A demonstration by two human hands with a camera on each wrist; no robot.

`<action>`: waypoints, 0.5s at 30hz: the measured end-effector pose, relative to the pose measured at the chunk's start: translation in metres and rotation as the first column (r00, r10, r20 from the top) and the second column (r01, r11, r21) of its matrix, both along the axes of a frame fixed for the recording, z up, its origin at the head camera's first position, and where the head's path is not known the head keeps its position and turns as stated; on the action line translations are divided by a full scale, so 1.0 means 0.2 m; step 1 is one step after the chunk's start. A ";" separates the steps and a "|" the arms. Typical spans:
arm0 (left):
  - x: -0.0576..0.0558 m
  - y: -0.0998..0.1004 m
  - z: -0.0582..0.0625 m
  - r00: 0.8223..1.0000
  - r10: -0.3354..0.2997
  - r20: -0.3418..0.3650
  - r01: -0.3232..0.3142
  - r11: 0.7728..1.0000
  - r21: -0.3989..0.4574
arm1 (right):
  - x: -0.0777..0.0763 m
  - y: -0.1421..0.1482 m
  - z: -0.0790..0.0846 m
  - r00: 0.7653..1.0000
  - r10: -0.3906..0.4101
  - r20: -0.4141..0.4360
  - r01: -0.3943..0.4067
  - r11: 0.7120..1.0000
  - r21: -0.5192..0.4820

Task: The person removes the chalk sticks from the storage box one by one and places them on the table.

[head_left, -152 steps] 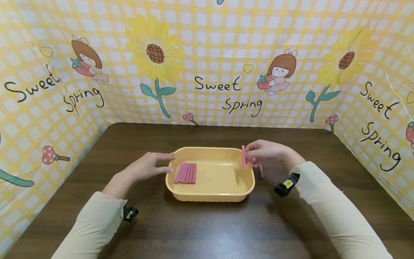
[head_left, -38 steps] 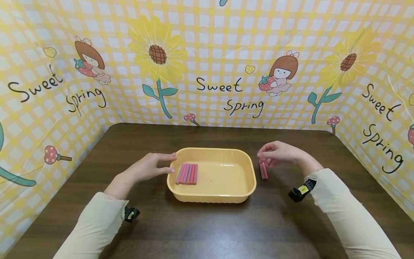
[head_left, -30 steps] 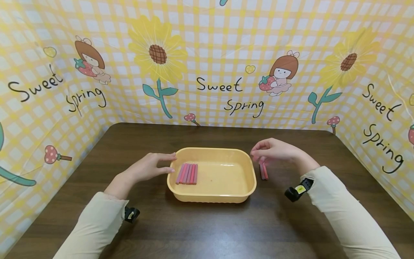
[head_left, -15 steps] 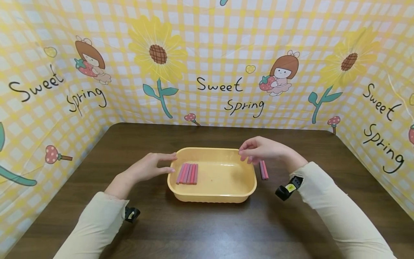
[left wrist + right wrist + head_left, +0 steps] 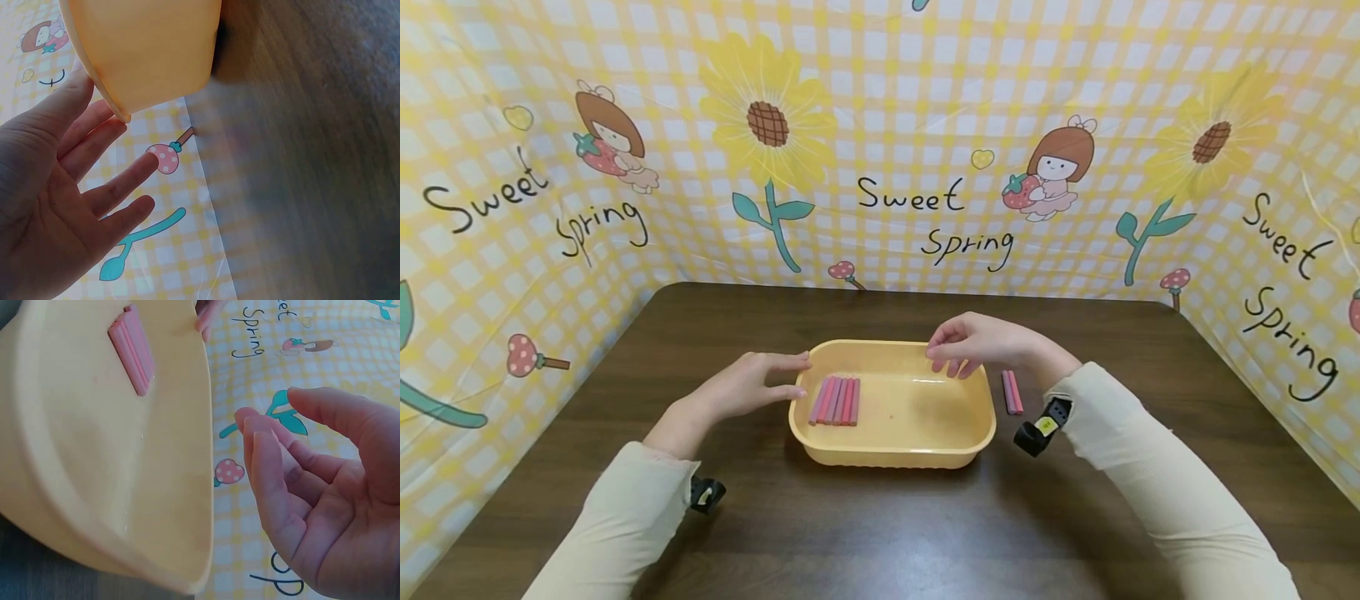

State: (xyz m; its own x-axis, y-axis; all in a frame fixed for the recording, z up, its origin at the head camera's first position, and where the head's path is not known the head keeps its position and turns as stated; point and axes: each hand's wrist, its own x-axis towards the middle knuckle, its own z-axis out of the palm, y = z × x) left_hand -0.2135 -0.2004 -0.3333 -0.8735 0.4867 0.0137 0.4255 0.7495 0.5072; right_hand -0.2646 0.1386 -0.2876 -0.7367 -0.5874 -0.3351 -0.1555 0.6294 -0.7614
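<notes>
A yellow plastic tray [image 5: 917,454] stands at mid-table. In its left part several slim pink and mauve sticks [image 5: 835,402] lie side by side in a row. My left hand [image 5: 737,387] rests thumb and fingers on the tray's left rim; the left wrist view shows the other fingers relaxed and spread. Over the far right part of the tray hovers my right hand [image 5: 977,343], fingers loosely bent. The right wrist view shows a gap between thumb and fingertips, with nothing held. Two more sticks [image 5: 1012,392], one mauve and one pink, lie together on the table just right of the tray.
The dark wooden table [image 5: 880,533] ends at a yellow checked cloth [image 5: 895,125] that hangs behind it and along both sides. Each wrist wears a black camera [image 5: 1043,427] on a strap.
My right hand earlier held a pink stick at the tray's right rim. That stick now lies beside the mauve one on the table, and the emptied hand has moved left over the tray.
</notes>
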 end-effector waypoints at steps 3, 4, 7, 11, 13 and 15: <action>0.00 0.00 0.00 1.000 0.001 -0.001 -0.001 1.000 -0.001 | -0.01 -0.04 0.00 1.000 0.009 0.003 -0.009 1.000 0.006; 0.00 0.00 0.00 1.000 0.001 -0.002 -0.001 1.000 -0.001 | -0.01 -0.05 0.00 1.000 0.009 0.009 -0.009 1.000 0.008; -0.01 0.00 -0.01 1.000 0.001 -0.001 -0.001 1.000 -0.001 | -0.02 -0.09 -0.01 1.000 0.027 0.011 -0.027 1.000 0.015; -0.01 0.00 -0.01 1.000 0.003 0.007 -0.003 1.000 -0.001 | -0.04 -0.14 -0.02 0.998 0.058 0.025 -0.059 0.998 0.015; -0.01 0.00 -0.01 1.000 0.003 0.011 -0.003 1.000 -0.001 | -0.06 -0.16 -0.03 0.997 0.074 0.034 -0.075 0.997 0.016; -0.01 0.00 -0.01 1.000 0.005 0.012 -0.005 1.000 0.000 | -0.07 -0.18 -0.05 0.996 0.079 0.038 -0.080 0.997 0.024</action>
State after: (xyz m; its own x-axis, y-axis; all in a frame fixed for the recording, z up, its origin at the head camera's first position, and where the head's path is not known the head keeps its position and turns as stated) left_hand -0.2150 -0.2010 -0.3345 -0.8758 0.4827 0.0033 0.4162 0.7516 0.5117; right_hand -0.2781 0.1029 -0.2968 -0.6747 -0.6348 -0.3767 -0.1779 0.6351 -0.7517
